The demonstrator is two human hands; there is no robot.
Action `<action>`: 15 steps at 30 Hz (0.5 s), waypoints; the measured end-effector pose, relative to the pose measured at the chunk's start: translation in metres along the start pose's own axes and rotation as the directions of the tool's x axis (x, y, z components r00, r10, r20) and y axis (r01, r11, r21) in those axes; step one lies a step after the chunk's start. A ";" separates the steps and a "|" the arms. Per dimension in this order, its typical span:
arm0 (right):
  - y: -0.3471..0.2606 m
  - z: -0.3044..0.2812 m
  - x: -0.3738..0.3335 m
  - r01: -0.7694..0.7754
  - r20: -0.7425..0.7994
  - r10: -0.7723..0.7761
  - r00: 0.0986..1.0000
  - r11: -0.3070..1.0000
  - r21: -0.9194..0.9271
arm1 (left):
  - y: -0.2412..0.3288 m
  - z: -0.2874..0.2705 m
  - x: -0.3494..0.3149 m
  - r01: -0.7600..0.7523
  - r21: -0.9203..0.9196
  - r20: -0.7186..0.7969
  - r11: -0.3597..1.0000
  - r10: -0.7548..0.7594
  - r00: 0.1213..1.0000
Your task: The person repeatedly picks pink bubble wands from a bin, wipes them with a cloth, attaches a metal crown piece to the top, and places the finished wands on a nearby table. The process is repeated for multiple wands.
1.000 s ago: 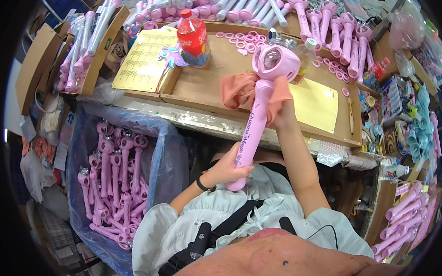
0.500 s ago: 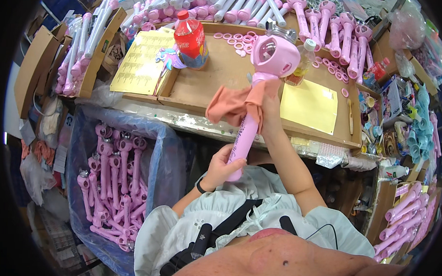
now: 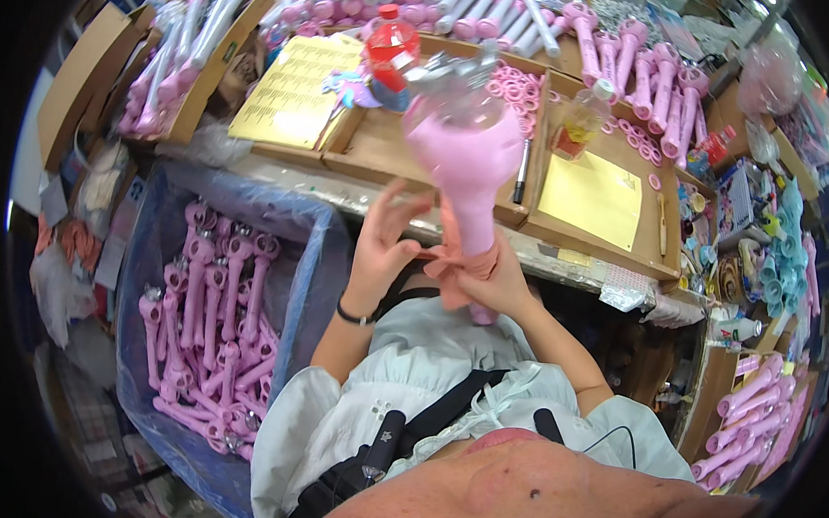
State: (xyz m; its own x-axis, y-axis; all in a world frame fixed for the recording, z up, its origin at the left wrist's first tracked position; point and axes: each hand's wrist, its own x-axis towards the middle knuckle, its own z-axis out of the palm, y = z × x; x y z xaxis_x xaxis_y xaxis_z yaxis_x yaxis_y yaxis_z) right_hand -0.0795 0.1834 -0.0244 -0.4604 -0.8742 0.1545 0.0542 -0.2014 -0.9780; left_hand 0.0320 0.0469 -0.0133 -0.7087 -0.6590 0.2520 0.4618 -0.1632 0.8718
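Note:
A pink toy wand [image 3: 468, 156] with a bulbous head and a clear and silvery top stands upright in front of me, its head smeared by motion. Around its handle lies an orange cloth [image 3: 449, 271]. My right hand [image 3: 498, 278] is closed on the handle through this cloth. To the left of the wand, my left hand [image 3: 386, 240] is raised with its fingers apart, slightly blurred. Its thumb points at the cloth; whether it touches I cannot tell. The wand's lower end shows below my right hand.
A blue-lined bin [image 3: 315, 283] full of pink wands stands at lower left. On the cardboard tray [image 3: 359, 157] are a red-capped bottle [image 3: 392, 53], pink rings [image 3: 516, 91], a marker [image 3: 522, 171], a yellow sheet [image 3: 590, 199] and an oil bottle [image 3: 579, 123]. More wands [image 3: 644, 80] lie behind.
The wand's head has swung left and toward me. My left hand has let go of the lower handle and risen beside the cloth; my right hand has slid lower with the cloth.

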 end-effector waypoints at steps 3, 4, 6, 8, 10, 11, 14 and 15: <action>-0.008 0.015 -0.015 -0.054 0.230 0.140 0.963 0.937 -0.345 | 0.013 0.007 0.008 -0.094 -0.187 -0.006 0.978 0.095 0.995; -0.010 0.019 -0.018 -0.098 0.215 0.174 0.961 0.941 -0.325 | 0.022 0.000 0.005 -0.087 -0.092 -0.021 0.992 0.086 0.996; -0.017 0.024 -0.022 0.020 0.182 0.100 0.978 0.827 -0.561 | 0.030 -0.007 -0.001 -0.087 -0.113 -0.064 0.990 0.080 0.995; -0.024 0.023 -0.021 0.015 0.180 0.127 0.975 0.777 -0.629 | 0.030 -0.015 -0.006 -0.094 -0.112 -0.079 0.989 0.086 0.993; -0.030 0.021 -0.015 -0.224 0.135 0.378 0.916 0.760 -0.610 | 0.021 -0.019 -0.011 -0.052 -0.120 -0.034 0.991 0.048 0.998; -0.032 0.021 -0.011 -0.057 0.189 0.214 0.958 0.792 -0.608 | 0.014 -0.020 -0.014 -0.030 -0.129 -0.026 0.991 0.027 0.999; -0.030 0.027 0.007 0.097 0.137 -0.017 0.990 0.794 -0.601 | -0.014 -0.014 -0.024 0.016 0.088 0.015 0.996 -0.018 1.000; -0.028 0.031 0.011 0.058 0.078 -0.011 0.997 0.776 -0.628 | -0.023 -0.011 -0.028 0.044 0.213 0.039 0.976 -0.053 0.998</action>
State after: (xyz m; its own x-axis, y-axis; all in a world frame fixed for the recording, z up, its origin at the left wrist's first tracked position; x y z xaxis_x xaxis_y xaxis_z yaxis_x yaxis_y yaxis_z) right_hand -0.0590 0.1653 0.0086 -0.3900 -0.9039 0.1755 -0.5409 0.0706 -0.8381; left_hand 0.0468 0.0609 -0.0449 -0.7526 -0.6203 0.2212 0.3057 -0.0316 0.9516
